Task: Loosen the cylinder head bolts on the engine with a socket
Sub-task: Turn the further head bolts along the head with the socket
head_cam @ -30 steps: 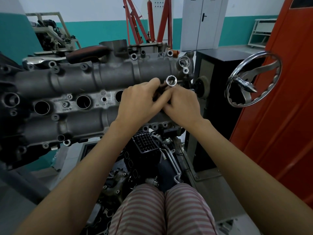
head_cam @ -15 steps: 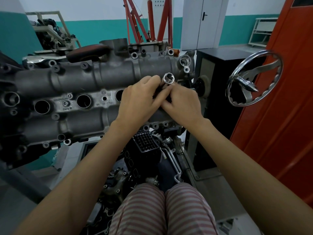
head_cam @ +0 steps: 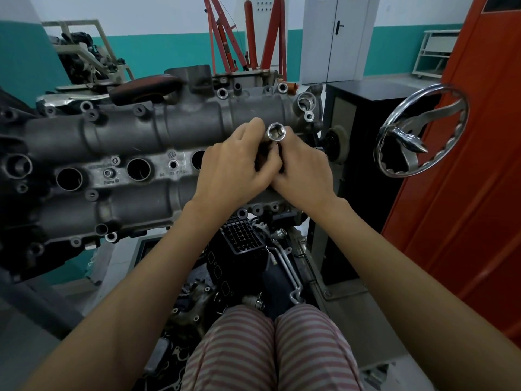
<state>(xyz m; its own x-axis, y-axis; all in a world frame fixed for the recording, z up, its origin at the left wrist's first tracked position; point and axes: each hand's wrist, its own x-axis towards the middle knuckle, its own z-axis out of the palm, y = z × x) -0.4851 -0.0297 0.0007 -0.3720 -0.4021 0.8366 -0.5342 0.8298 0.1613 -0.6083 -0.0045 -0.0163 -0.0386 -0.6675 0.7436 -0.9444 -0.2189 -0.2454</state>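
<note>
From the head camera, both hands meet in front of the engine (head_cam: 135, 142), toward its right end. The left hand (head_cam: 234, 167) and right hand (head_cam: 303, 167) have their fingers curled together around a dark tool body, mostly hidden between them, with the shiny socket (head_cam: 276, 132) poking up above the knuckles, its open mouth facing the camera. The socket is off the engine, not seated on any bolt; which bolt is meant I cannot tell.

The likely trouble from here: the socket seems to be only half fitted to its tool, so it could slip off and drop into the clutter of parts below the engine. Set crooked on a bolt, it could also round the head.

No worktop is visible; the engine hangs on a stand with a chrome handwheel (head_cam: 420, 131) to its right. Behind the engine are a teal and white wall, a red hoist (head_cam: 248, 35) and a grey double door (head_cam: 335, 38). An orange panel (head_cam: 465, 193) stands further right of the handwheel.
</note>
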